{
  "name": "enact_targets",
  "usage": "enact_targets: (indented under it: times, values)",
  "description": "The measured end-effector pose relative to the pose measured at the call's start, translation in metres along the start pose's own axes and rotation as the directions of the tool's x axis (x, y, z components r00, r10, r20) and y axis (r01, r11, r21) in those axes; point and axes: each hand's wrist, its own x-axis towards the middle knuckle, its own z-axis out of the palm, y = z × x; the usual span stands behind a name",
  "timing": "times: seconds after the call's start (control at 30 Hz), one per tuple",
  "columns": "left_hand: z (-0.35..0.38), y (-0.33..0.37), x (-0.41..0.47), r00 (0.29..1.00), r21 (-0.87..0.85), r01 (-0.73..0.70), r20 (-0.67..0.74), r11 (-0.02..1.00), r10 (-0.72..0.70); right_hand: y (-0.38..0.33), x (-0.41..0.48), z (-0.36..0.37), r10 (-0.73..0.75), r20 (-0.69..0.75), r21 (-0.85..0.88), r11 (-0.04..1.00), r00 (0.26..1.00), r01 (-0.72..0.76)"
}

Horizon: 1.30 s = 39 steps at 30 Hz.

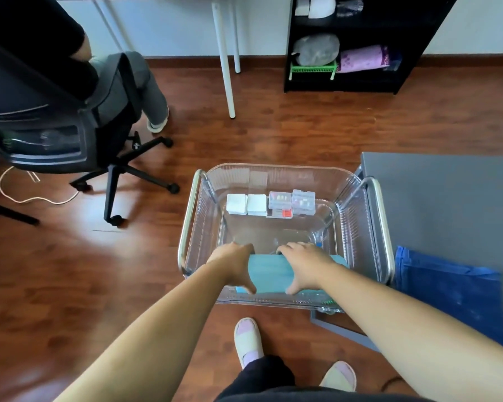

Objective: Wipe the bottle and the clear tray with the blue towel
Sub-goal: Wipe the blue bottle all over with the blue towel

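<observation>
The clear tray, a deep ribbed bin with metal handles, stands on the floor in front of me. Inside its near end lies a flat teal item; I cannot tell whether it is a folded cloth or a box. My left hand and my right hand grip it from both sides, fingers curled over its far edge and thumbs on its near edge. A dark blue towel lies spread on the grey table to the right. A small blue-tipped clear thing beside my right hand may be the bottle.
White boxes and small clear cases line the tray's far end. An office chair with a seated person stands at the left, with a cord on the floor. A white table leg and a black shelf stand behind.
</observation>
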Motion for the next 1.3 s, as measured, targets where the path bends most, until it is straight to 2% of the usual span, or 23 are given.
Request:
enact_targets:
  times: [0.23,0.37,0.43,0.57,0.67,0.8,0.9,1.03,1.17,1.3]
  values:
    - [-0.1,0.016,-0.022,0.984,0.361,0.004,-0.165,0.933,0.06,0.0,-0.006,-0.041,0.1,-0.205,0.285,0.958,0.974,-0.038]
    - [-0.142,0.047,-0.034,0.961,0.486,0.004,-0.244,0.874,0.131,0.003,-0.012,-0.055,0.188,-0.231,0.512,0.858,0.955,-0.045]
    - [-0.15,0.062,-0.038,0.949,0.524,-0.014,-0.262,0.852,0.177,0.005,-0.016,-0.061,0.205,-0.245,0.566,0.824,0.948,-0.032]
    - [-0.15,0.088,-0.041,0.926,0.458,-0.084,-0.293,0.885,0.24,0.009,-0.033,-0.068,0.234,-0.253,0.641,0.767,0.939,-0.018]
    - [-0.144,0.097,-0.044,0.903,0.331,-0.136,-0.347,0.934,0.254,0.014,-0.045,-0.064,0.248,-0.296,0.658,0.753,0.923,0.009]
    - [-0.138,0.09,-0.054,0.893,0.033,-0.171,-0.417,0.985,0.169,0.017,-0.053,-0.063,0.261,-0.34,0.674,0.738,0.904,0.041]
    - [-0.131,0.079,-0.062,0.893,-0.087,-0.165,-0.436,0.982,0.112,0.013,-0.058,-0.068,0.253,-0.357,0.681,0.729,0.899,0.065]
    - [-0.12,0.071,-0.068,0.878,-0.18,-0.168,-0.475,0.969,0.064,0.006,-0.062,-0.076,0.223,-0.391,0.683,0.721,0.893,0.119]
    - [-0.114,0.07,-0.068,0.868,-0.251,-0.184,-0.495,0.95,0.037,0.004,-0.066,-0.078,0.237,-0.374,0.702,0.704,0.896,0.107]
    - [-0.118,0.072,-0.071,0.871,-0.168,-0.164,-0.486,0.972,0.063,0.004,-0.077,-0.088,0.252,-0.371,0.689,0.72,0.894,0.083]
